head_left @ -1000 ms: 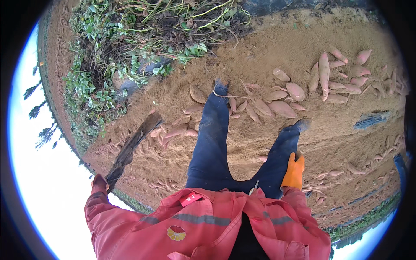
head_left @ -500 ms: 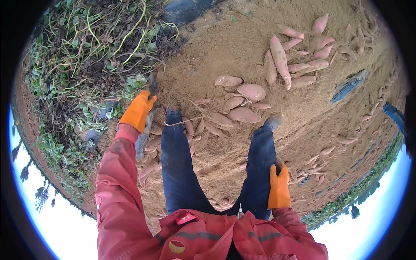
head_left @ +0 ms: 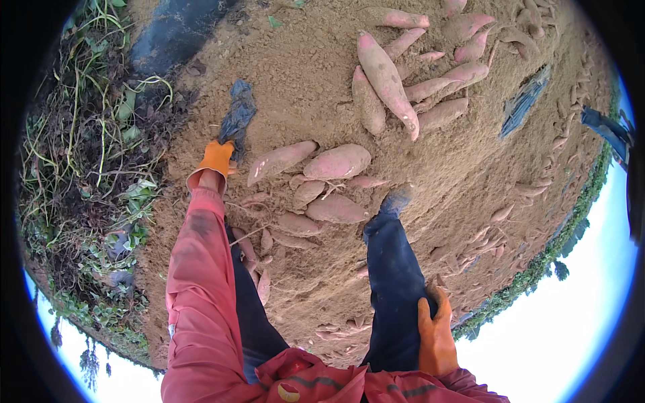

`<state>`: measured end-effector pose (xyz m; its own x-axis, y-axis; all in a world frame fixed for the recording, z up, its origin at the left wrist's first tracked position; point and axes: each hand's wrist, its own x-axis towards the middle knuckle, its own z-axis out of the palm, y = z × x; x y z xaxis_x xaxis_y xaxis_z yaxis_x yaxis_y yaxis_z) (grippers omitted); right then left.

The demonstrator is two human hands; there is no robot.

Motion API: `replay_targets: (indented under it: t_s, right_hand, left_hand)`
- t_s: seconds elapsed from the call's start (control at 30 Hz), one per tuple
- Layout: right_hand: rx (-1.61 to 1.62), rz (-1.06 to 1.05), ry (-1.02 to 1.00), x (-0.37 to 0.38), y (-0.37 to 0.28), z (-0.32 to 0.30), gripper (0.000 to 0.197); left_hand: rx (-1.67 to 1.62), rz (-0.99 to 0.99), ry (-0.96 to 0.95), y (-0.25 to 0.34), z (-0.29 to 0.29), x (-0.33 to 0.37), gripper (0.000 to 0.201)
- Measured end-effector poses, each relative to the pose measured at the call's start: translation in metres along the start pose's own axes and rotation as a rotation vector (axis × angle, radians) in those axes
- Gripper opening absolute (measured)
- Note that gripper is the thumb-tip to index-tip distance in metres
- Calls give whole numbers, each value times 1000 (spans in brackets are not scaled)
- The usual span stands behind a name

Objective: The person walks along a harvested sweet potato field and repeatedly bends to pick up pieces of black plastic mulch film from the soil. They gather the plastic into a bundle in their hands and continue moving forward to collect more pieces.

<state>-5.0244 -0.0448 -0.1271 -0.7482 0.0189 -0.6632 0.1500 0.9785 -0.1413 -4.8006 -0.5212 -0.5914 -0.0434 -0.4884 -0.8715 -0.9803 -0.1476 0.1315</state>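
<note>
My left hand (head_left: 217, 158), in an orange glove, is closed on a crumpled strip of dark plastic film (head_left: 238, 114) at the edge of the bare soil. Its fingertips are partly hidden. Close to its right lie several pink sweet potatoes (head_left: 339, 162), some with thin roots attached. Against my right thigh rests my right hand (head_left: 437, 336), also orange-gloved, with soil on the fingertips. Its thumb stands apart from the fingers, and I see nothing held there.
Cut green vines (head_left: 94, 134) pile up along the left. A larger sheet of dark film (head_left: 176, 33) lies at the far left. Another heap of sweet potatoes (head_left: 390, 80) sits ahead. More film (head_left: 525, 101) pokes out of the soil at right, with rows of roots beyond.
My left arm has reached farther forward, and the film now lies ahead of that hand. The view has shifted forward and right over the sweet potatoes. My right hand stays by my thigh.
</note>
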Motion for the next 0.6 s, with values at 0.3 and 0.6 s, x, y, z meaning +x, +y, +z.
replay_targets:
  t_s: [0.3,0.6]
  right_hand:
    - [-25,-71,-29,8,-1,-1,47]
    - [43,-44,-49,7,11,5,45]
  left_hand:
    - [-891,-21,4,68,-113,-40,48]
    - [-857,343,169,154,-231,-163,42]
